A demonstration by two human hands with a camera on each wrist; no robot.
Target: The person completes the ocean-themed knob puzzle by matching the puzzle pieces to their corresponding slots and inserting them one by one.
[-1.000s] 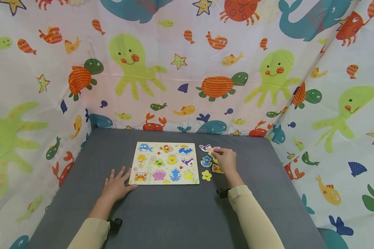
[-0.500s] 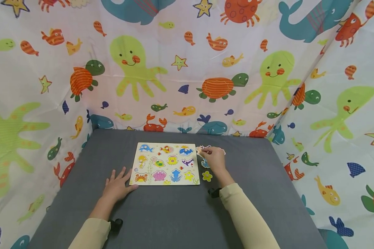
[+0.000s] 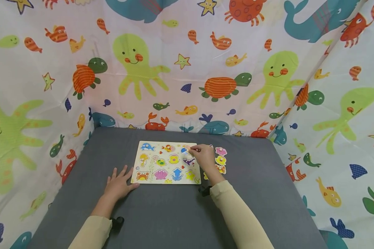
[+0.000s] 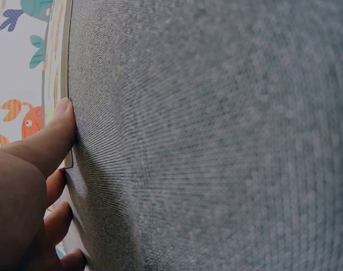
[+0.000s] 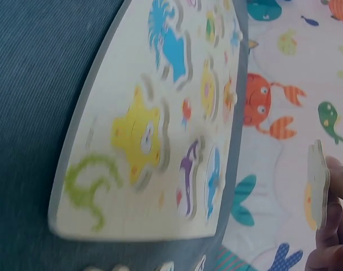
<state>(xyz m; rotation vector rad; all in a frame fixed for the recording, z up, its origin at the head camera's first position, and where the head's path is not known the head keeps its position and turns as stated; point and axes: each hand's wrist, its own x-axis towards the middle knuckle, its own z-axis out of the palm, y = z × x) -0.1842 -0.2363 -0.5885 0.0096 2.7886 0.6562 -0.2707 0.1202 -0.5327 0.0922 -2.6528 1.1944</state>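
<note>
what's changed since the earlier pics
The right hand moved left from the loose pieces to over the board's far right corner, carrying its pinched piece. Nothing was visibly let go. The left hand stayed at the board's near left corner.

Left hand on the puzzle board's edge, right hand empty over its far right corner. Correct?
Not quite: the right hand isn't empty. The right wrist view shows it pinching a puzzle piece. Left hand on the puzzle board edge stands.
</note>
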